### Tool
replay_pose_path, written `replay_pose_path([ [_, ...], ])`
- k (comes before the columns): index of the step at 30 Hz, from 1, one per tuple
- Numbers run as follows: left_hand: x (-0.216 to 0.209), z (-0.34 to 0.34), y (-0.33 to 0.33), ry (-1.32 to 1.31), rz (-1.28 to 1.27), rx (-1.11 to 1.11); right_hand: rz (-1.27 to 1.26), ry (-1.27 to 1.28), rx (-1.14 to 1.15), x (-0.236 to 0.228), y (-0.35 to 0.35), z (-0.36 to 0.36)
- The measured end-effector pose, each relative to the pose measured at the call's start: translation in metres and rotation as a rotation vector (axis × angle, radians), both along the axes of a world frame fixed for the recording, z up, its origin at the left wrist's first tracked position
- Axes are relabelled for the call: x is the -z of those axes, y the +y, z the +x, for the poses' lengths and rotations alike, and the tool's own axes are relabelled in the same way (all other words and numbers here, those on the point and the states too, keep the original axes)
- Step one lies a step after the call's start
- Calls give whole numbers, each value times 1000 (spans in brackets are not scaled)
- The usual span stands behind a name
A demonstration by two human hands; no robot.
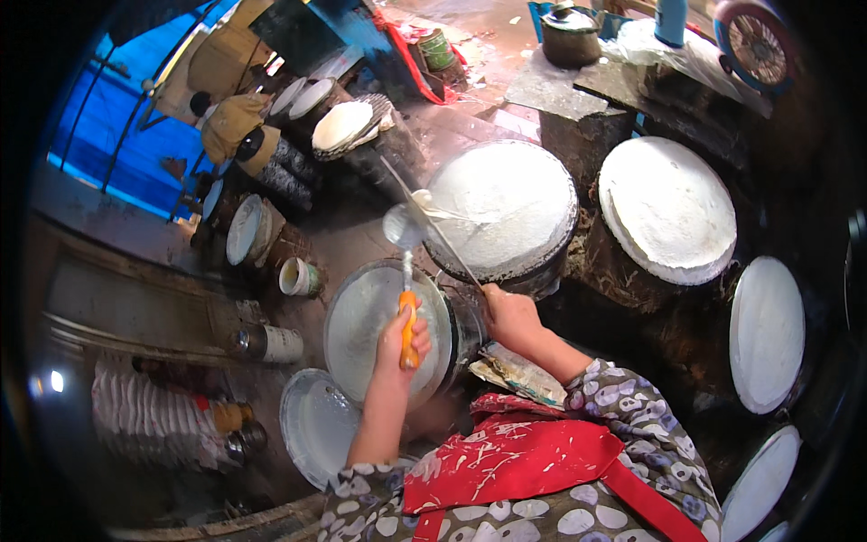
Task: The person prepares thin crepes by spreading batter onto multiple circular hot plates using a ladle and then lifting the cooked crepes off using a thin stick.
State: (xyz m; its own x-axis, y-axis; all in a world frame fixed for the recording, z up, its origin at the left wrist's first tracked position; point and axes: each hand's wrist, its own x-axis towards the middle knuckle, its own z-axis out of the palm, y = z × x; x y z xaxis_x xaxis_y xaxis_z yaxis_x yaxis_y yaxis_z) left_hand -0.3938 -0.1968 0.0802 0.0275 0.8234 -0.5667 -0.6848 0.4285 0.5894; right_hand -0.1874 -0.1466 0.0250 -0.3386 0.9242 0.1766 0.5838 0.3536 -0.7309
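My left hand (404, 341) is closed round the orange handle of a ladle (403, 228), whose bowl is coated with white batter. Beneath that hand is a wide round pot (339, 316) of pale batter. My right hand (511, 318) grips a long, thin, flat metal blade (442, 237) that slants up to the left and crosses near the ladle's bowl. White stuff clings to the blade, and a strand trails over the nearest round griddle (506, 203), covered with a white layer. My fingers partly hide the blade's near end.
More white-topped griddles curve along the right: one (668, 210), another (768, 334). A tub of white liquid (316, 425) sits lower left, near a small bucket (296, 277). Another person (239, 131) bends at far-left griddles. A lidded pot (571, 41) stands behind. Batter-smeared cloth (519, 372) lies by my right wrist.
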Motion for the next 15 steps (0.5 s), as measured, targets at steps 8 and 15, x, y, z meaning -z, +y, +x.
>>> replay_pose_path([
  [8,-47,-10,-3,-593,222,28,-21,-319,321,38,82,76],
  [15,-85,-20,-22,-623,347,56,-7,-510,-135,28,33,52],
])
